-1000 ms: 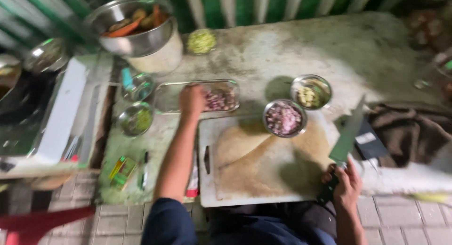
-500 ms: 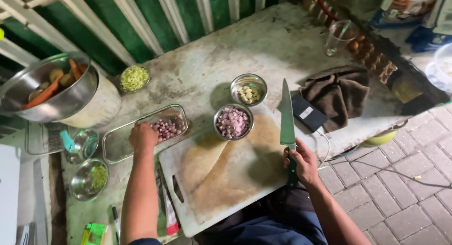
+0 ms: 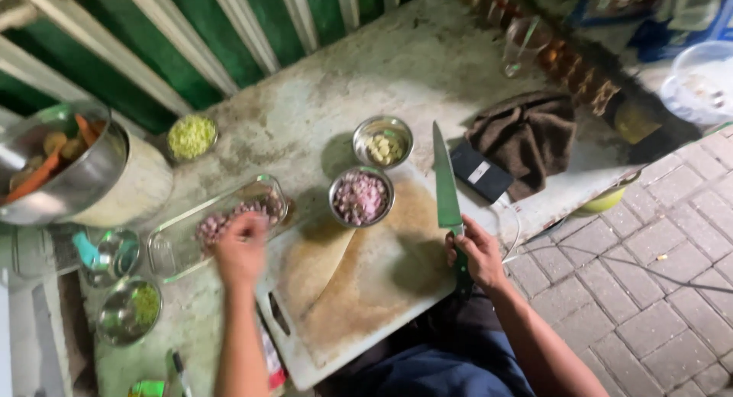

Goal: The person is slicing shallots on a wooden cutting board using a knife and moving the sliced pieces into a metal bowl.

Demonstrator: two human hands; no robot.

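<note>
Gripping a green knife (image 3: 445, 182) blade-up over the bare cutting board (image 3: 359, 290), the right hand (image 3: 477, 252) waits while the blurred left hand (image 3: 240, 248), grip unclear, reaches the glass dish (image 3: 179, 252) of chopped shallots near the table's left edge, two filled bowls suggesting chopping mostly done.

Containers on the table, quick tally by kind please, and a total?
Small metal bowls: 5 — chopped purple bits, pale pieces, green bits, one with greens at lower left, one with a teal item
Large metal bowl of vegetables: 1
Glass dish: 1, under the left hand
Total: 7
</note>
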